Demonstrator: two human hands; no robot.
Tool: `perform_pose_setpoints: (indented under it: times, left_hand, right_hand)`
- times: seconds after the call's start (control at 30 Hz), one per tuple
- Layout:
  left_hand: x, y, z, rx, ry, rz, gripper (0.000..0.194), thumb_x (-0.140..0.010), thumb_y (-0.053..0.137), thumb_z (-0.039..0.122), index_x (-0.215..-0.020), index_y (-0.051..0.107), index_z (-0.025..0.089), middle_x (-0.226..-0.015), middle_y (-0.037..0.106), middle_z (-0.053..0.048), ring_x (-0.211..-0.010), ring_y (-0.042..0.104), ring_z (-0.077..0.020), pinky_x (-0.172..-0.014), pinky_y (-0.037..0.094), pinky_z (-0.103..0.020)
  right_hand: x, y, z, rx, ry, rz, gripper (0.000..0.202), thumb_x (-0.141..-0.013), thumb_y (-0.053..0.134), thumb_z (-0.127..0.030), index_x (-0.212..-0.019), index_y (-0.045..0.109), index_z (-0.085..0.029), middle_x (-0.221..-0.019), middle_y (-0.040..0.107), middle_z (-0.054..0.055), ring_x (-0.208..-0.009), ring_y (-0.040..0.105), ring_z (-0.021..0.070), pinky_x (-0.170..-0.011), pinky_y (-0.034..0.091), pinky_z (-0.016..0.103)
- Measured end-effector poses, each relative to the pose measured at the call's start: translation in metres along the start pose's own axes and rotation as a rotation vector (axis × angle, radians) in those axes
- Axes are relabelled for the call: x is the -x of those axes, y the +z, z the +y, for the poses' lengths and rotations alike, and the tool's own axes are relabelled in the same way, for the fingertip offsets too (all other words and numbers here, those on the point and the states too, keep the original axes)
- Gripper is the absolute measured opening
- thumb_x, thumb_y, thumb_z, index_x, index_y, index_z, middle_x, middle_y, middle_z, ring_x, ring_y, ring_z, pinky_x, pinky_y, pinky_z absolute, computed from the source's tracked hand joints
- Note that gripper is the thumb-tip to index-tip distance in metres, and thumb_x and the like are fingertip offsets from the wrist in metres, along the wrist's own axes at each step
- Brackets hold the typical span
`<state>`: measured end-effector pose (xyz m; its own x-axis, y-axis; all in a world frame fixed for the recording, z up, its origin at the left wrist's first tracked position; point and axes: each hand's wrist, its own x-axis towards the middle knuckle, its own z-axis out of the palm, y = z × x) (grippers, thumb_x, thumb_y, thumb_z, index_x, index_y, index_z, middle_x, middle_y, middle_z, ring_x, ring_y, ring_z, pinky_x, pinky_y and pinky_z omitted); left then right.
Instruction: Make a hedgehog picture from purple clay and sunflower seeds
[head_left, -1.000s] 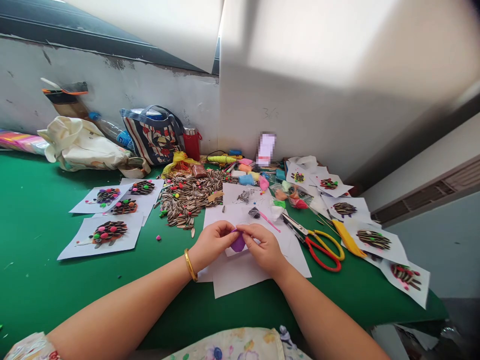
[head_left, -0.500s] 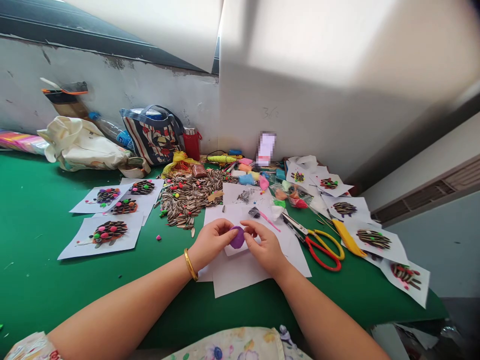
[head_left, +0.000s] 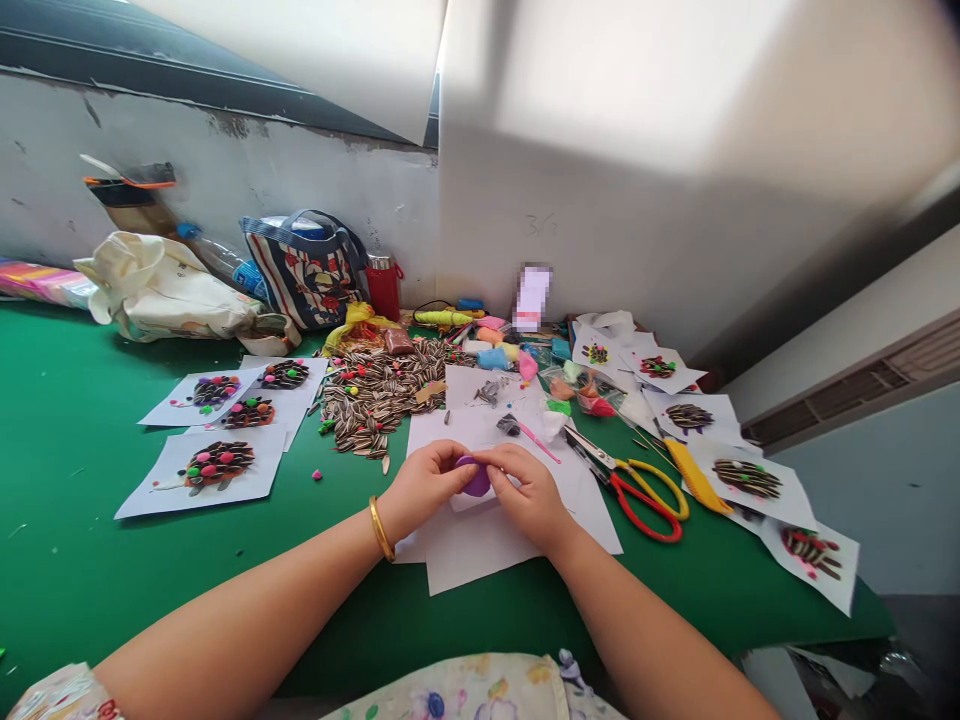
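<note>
Left hand point(head_left: 435, 485) and right hand point(head_left: 527, 490) pinched a purple clay disc point(head_left: 475, 482), clear plastic bag point(head_left: 559, 385) held coloured lumps point(head_left: 586, 389), striped tote bag point(head_left: 311, 275) stood beside red flask point(head_left: 384, 290)

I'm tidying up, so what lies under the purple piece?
White paper shows beneath it; the part covered by the purple piece, left hand and right hand cannot be seen.

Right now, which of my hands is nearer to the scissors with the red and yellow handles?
Your right. The right hand is left of the scissors, apart from them; the left hand is farther left, across the purple piece between your hands.
</note>
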<state>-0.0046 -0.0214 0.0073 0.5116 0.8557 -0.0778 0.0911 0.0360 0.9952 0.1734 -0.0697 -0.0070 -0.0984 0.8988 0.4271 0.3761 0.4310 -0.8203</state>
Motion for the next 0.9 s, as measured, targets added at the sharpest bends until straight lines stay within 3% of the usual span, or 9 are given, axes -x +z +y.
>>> perform_pose_setpoints:
  times: [0.33,0.47,0.67,0.9]
  left_hand:
    - [-0.0012,-0.0001,-0.0023,0.041,-0.021,0.018,0.032,-0.075,0.071,0.041,-0.093,0.067,0.015,-0.089,0.071,-0.007,-0.082,0.068,-0.0204,-0.076,0.055,-0.033]
    - [-0.0008,0.0007,-0.003,0.12,-0.044,-0.002,0.032,-0.073,0.074,0.041,-0.09,0.063,0.015,-0.087,0.07,-0.006,-0.081,0.068,-0.0193,-0.075,0.055,-0.032]
    - [-0.0014,0.0012,-0.0018,0.143,-0.015,0.067,0.029,-0.075,0.074,0.039,-0.085,0.061,0.016,-0.08,0.066,-0.002,-0.074,0.065,-0.0153,-0.071,0.054,-0.029]
    - [-0.0013,-0.0004,-0.002,0.095,-0.038,0.018,0.031,-0.075,0.072,0.035,-0.099,0.068,0.016,-0.096,0.071,-0.007,-0.086,0.067,-0.019,-0.08,0.055,-0.032]
  right_hand:
    - [0.0007,0.0002,0.0011,-0.005,0.015,0.002,0.031,-0.092,0.049,-0.018,-0.114,0.069,-0.027,-0.108,0.069,0.005,-0.102,0.062,0.0198,-0.091,0.051,0.036]
    - [-0.0002,-0.0001,-0.0003,0.007,0.008,-0.001,0.032,-0.091,0.049,-0.018,-0.115,0.069,-0.027,-0.107,0.069,0.005,-0.101,0.062,0.0198,-0.089,0.052,0.036]
    - [-0.0008,-0.0009,-0.0012,0.001,0.015,0.008,0.032,-0.091,0.049,-0.018,-0.115,0.068,-0.026,-0.109,0.069,0.005,-0.103,0.062,0.0198,-0.091,0.051,0.036]
    - [-0.0008,-0.0014,-0.0029,-0.011,0.023,-0.018,0.036,-0.092,0.047,-0.017,-0.12,0.066,-0.028,-0.113,0.067,0.005,-0.106,0.061,0.02,-0.092,0.05,0.037]
